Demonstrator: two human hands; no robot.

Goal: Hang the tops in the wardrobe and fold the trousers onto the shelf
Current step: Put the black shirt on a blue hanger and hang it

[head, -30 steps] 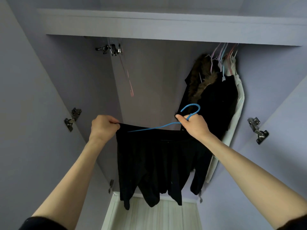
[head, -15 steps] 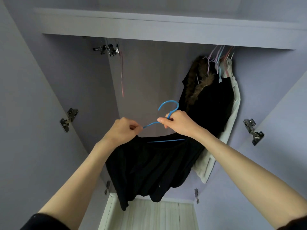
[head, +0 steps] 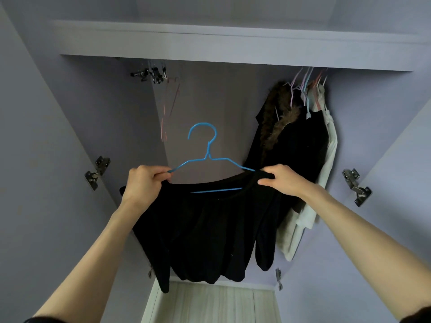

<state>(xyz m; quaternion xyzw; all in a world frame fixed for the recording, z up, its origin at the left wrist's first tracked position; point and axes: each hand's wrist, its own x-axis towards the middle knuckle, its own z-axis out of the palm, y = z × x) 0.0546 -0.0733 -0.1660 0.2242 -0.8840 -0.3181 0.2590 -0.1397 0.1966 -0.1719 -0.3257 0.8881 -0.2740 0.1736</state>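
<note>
A: Two hands are raised before the open wardrobe. I find no brand, label or writing that can be read on any item.

B: State of each hand?

A: Left hand: fingers curled, pinching the left shoulder of the black top together with the left arm of the blue wire hanger. Right hand: fingers and thumb closed on the top's right shoulder, where the hanger's right arm enters the cloth.

B: Position of the top?

A: It hangs from my two hands in front of the wardrobe opening, neckline stretched between them, the hanger's lower bar showing through the neck and its hook upright above, free of any rail.

B: Other contents?

A: Hung garments at upper right: a dark coat with fur trim and pale pieces on pastel hangers. A thin pink hanger hangs at upper left. Metal hinges sit on both door sides.
</note>
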